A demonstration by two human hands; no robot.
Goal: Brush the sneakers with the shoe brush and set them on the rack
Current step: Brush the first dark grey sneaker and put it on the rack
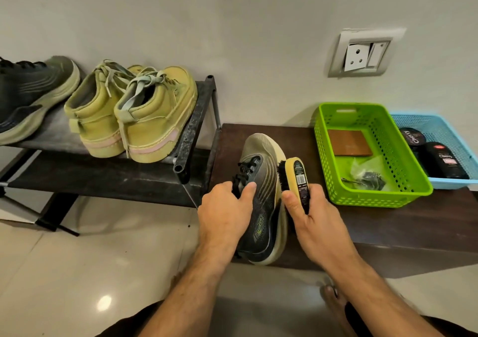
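**Brush laid against the sneaker's side**

While the left hand (227,207) grips the dark sneaker (261,199) at its laced top, thumb curled over the tongue, the right hand (307,215) holds the shoe brush (297,179) by its yellow wooden back, fingers wrapped round it. Black bristles touch the sneaker's pale sole edge, just beyond the right thumb. Between the two hands the sneaker lies tilted, its toe pointing away toward the wall, its heel near the front edge of the dark desk (388,223).

Out past the right hand sits a green basket (336,181) on the desk, with a brown card and a crumpled plastic bag in it. Touching it on the far side is a blue basket (452,181) holding black polish containers.

Left of the left hand stands the rack (191,129), a dark metal frame. On its top shelf sit a pair of yellow-green sneakers (134,114), heels toward the person, and farther left the matching dark sneaker (33,96). A wall socket (362,54) is above the desk.
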